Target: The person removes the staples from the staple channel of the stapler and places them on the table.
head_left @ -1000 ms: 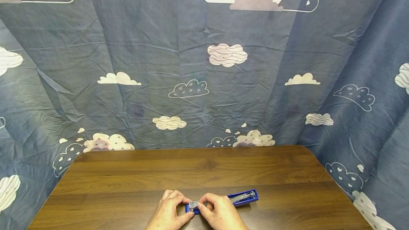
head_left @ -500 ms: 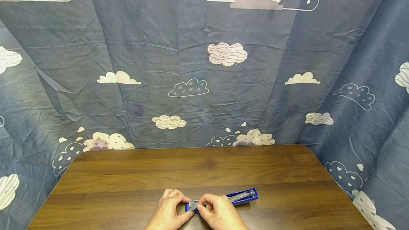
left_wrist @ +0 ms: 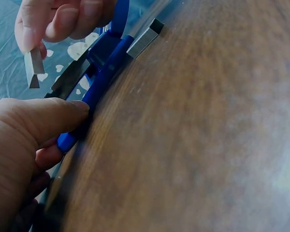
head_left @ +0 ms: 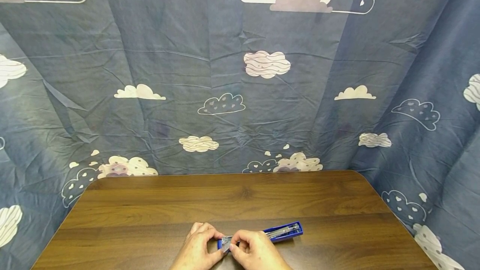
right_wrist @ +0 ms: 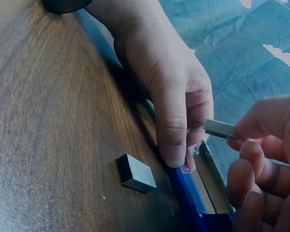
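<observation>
Steadying the opened blue stapler (head_left: 279, 233) on the desk (head_left: 157, 216), left hand (left_wrist: 24, 145) gripping its near end, right hand (right_wrist: 266, 159) pinching a staple strip (right_wrist: 221, 128), apparently a second strip (right_wrist: 135, 172) lying beside.

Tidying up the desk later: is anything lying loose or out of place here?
Yes: one block of staples lies loose on the table beside the opened blue stapler, apart from it. The right hand pinches another staple strip.

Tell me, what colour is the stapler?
The stapler is blue, clearest in the head view.
</observation>
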Demonstrator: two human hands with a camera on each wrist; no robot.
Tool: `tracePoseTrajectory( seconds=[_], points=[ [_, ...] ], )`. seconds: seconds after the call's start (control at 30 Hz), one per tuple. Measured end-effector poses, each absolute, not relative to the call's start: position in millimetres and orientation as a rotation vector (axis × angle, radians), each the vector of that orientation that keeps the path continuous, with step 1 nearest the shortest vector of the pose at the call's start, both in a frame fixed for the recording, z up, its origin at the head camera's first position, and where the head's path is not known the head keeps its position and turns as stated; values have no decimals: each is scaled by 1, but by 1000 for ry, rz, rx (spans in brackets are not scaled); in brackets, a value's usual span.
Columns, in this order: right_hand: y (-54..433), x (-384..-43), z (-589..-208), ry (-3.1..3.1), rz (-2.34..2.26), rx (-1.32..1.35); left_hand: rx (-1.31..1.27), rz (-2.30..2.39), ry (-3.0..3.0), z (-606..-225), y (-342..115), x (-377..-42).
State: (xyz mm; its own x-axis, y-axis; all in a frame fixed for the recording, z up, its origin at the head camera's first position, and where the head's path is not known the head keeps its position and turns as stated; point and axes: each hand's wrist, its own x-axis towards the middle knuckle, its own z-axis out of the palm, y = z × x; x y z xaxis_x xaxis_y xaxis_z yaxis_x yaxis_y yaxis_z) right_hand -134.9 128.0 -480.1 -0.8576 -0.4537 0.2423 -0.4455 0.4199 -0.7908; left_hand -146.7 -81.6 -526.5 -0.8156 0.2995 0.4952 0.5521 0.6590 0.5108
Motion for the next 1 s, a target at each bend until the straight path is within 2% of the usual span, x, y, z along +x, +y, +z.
tracePoseTrajectory(
  seconds=[0.33, 0.63, 1.0],
  points=[
    [133, -135, -483, 2386, -1316, -864, -668, -999, -2584, -523, -85, -147],
    [134, -135, -482, 2492, -1066, -865, -670, -1001, -2594, -523, -85, -147],
    [133, -137, -481, 2503, -1001, -803, -663, -997, -2598, -524, -84, -147]
  ],
)
